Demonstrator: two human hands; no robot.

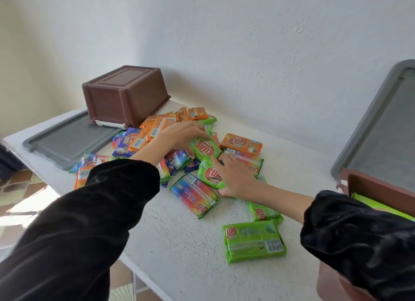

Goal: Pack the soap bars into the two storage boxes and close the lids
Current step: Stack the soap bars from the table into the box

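Soap bars (157,129) in glossy, crinkled wrappers, orange, green and rainbow-striped, lie heaped, flat and oblong, on the desk (179,244), whose white top is rough and grainy. The left grip (184,134) curls its fingers over the far green bar (205,149) in the middle of the heap. The right grip (235,177) clasps the near green bar (210,174), fingers laid across it and thumb hooked at its near edge. A ribbed brown plastic box (123,93) sits upside down at the back left on a flat grey lid (67,141). At the right edge a second brown box (368,188), with a raised grey lid (381,125), holds green packs (381,207). Behind is a white plastered wall (269,42), and patterned floor tiles (20,188) show on the left.
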